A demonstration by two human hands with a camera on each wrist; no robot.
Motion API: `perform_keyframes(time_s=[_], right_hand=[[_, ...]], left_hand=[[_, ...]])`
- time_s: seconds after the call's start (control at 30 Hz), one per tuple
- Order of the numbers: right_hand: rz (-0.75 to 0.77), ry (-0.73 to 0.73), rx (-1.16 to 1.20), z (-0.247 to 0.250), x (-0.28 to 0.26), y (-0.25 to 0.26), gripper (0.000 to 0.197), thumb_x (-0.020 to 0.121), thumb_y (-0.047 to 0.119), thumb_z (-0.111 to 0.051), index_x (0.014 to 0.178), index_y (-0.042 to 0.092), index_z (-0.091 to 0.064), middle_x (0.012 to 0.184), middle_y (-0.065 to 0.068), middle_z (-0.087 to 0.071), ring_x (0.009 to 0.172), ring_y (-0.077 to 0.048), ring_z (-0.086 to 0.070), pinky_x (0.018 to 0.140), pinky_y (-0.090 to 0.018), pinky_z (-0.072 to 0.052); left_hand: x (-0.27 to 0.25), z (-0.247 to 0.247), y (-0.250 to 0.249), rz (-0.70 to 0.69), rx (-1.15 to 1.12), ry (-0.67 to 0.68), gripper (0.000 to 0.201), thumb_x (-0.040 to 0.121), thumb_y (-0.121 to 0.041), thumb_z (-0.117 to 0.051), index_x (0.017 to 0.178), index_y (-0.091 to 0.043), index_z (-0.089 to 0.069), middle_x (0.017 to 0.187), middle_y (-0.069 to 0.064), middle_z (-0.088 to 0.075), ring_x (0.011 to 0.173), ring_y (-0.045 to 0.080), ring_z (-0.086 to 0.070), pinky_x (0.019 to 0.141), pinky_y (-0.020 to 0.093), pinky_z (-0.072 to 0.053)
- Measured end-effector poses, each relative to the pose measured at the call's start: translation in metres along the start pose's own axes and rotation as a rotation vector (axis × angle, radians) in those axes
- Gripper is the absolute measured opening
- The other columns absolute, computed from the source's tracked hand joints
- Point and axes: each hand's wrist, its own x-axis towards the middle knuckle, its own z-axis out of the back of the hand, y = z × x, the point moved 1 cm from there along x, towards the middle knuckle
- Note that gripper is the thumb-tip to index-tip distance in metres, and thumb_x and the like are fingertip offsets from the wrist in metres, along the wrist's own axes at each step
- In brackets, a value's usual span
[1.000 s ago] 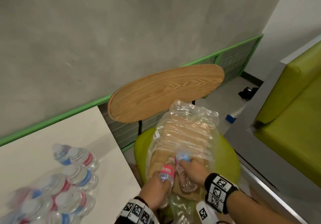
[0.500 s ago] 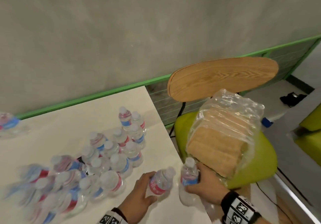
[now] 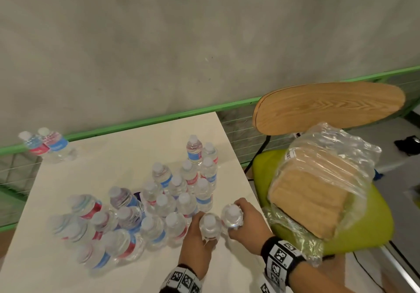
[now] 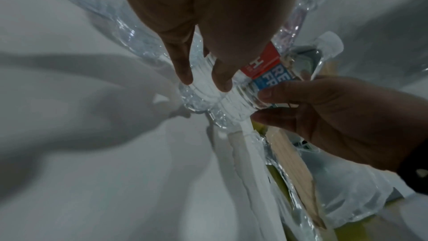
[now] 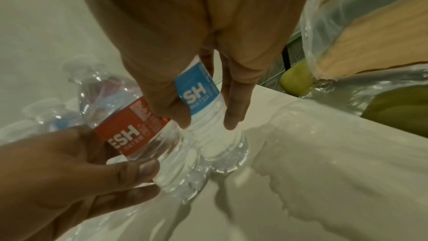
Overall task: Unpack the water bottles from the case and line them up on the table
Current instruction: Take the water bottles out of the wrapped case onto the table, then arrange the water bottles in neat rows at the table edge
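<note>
Both bottles have come across from the case (image 3: 318,186) on the chair to the table's (image 3: 118,156) near right corner. The left hand (image 3: 195,242) grips the red-label bottle (image 5: 129,131), the right hand (image 3: 247,222) the blue-label bottle (image 5: 199,94), beside the cluster of bottles (image 3: 159,201). The wrap looks emptied, so these are probably the last two.

About two dozen bottles (image 3: 193,150), some blurred; two hands (image 3: 196,246), one chair (image 3: 329,106), one case (image 3: 318,179).

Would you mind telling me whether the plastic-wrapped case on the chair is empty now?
Apparently empty: the case on the green chair shows only slack wrap over its bare cardboard tray in the head view; no bottles show inside.
</note>
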Motion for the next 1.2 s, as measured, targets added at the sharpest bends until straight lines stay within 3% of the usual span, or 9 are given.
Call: perform_keyframes(time_s=[0.17, 0.33, 0.5, 0.63, 0.73, 0.87, 0.97, 1.03, 1.2], right_hand=[[-0.006, -0.041, -0.005, 0.003, 0.016, 0.007, 0.041, 0.059, 0.026, -0.073, 0.090, 0.029, -0.046, 0.085, 0.008, -0.062, 0.079, -0.012, -0.063, 0.070, -0.032, -0.056], [-0.016, -0.063, -0.022, 0.002, 0.023, 0.013, 0.040, 0.062, 0.024, -0.074, 0.090, 0.028, -0.046, 0.085, 0.006, -0.063, 0.078, -0.015, -0.062, 0.070, -0.032, -0.055], [-0.042, -0.053, -0.092, 0.002, 0.018, 0.016, 0.054, 0.070, 0.021, -0.073, 0.120, 0.024, -0.053, 0.111, 0.005, -0.065, 0.100, -0.017, -0.063, 0.089, -0.033, -0.053], [-0.112, -0.086, -0.162, 0.009, -0.016, 0.024, 0.074, 0.078, 0.021, -0.071, 0.143, 0.020, -0.038, 0.130, 0.003, -0.053, 0.114, -0.016, -0.057, 0.097, -0.027, -0.046], [0.022, -0.234, -0.184, 0.014, -0.048, 0.042, 0.049, 0.082, 0.015, -0.067, 0.123, 0.036, -0.051, 0.110, 0.015, -0.058, 0.093, -0.003, -0.057, 0.079, -0.018, -0.048], [0.220, -0.202, -0.106, 0.004, -0.076, 0.096, 0.033, 0.081, 0.005, -0.068, 0.091, 0.036, -0.064, 0.084, 0.013, -0.064, 0.075, -0.011, -0.060, 0.060, -0.015, -0.047], [0.351, 0.004, -0.162, -0.024, -0.077, 0.139, 0.030, 0.081, 0.011, -0.068, 0.088, 0.040, -0.062, 0.086, 0.016, -0.062, 0.073, -0.009, -0.059, 0.059, -0.014, -0.047], [0.439, 0.120, -0.284, -0.051, -0.069, 0.160, 0.023, 0.083, 0.023, -0.064, 0.092, 0.043, -0.057, 0.096, 0.020, -0.056, 0.082, -0.005, -0.057, 0.066, -0.013, -0.046], [0.619, 0.149, -0.484, -0.107, -0.042, 0.197, 0.024, 0.085, 0.029, -0.055, 0.108, 0.037, -0.055, 0.110, 0.020, -0.044, 0.100, -0.003, -0.044, 0.085, -0.018, -0.042]], left_hand=[[0.017, -0.001, 0.002, 0.010, 0.028, 0.017, 0.071, 0.082, -0.001, -0.061, 0.132, -0.046, -0.038, 0.125, -0.019, -0.056, 0.115, 0.003, -0.055, 0.100, 0.033, -0.050], [0.025, -0.005, 0.005, 0.038, 0.087, -0.005, 0.064, 0.088, -0.009, -0.061, 0.138, -0.040, -0.037, 0.129, -0.016, -0.055, 0.119, 0.005, -0.054, 0.103, 0.032, -0.047], [0.021, -0.002, 0.020, 0.082, 0.235, 0.047, 0.061, 0.082, -0.021, -0.066, 0.138, -0.027, -0.042, 0.132, -0.009, -0.055, 0.125, 0.013, -0.051, 0.108, 0.036, -0.042], [-0.006, 0.023, 0.021, 0.125, 0.228, 0.281, 0.078, 0.081, -0.038, -0.066, 0.148, -0.031, -0.027, 0.139, -0.010, -0.052, 0.126, 0.006, -0.051, 0.109, 0.026, -0.040], [-0.039, 0.070, 0.011, 0.130, 0.240, 0.521, 0.058, 0.076, -0.048, -0.064, 0.130, -0.044, -0.043, 0.110, -0.017, -0.065, 0.101, 0.002, -0.063, 0.096, 0.021, -0.050], [-0.083, 0.157, 0.015, 0.143, 0.346, 0.643, 0.020, 0.086, -0.045, -0.053, 0.097, -0.059, -0.044, 0.095, -0.024, -0.057, 0.092, -0.004, -0.056, 0.091, 0.018, -0.049], [-0.107, 0.235, 0.013, 0.158, 0.450, 0.523, 0.014, 0.090, -0.048, -0.053, 0.089, -0.060, -0.046, 0.089, -0.026, -0.057, 0.084, -0.008, -0.054, 0.083, 0.010, -0.043], [-0.115, 0.285, 0.010, 0.084, 0.668, 0.396, 0.018, 0.088, -0.054, -0.055, 0.103, -0.056, -0.045, 0.098, -0.025, -0.059, 0.080, -0.011, -0.051, 0.088, 0.013, -0.043], [-0.108, 0.325, 0.004, -0.157, 0.620, -0.200, 0.034, 0.088, -0.036, -0.064, 0.118, -0.044, -0.049, 0.099, -0.024, -0.054, 0.076, -0.001, -0.056, 0.067, 0.017, -0.048]])
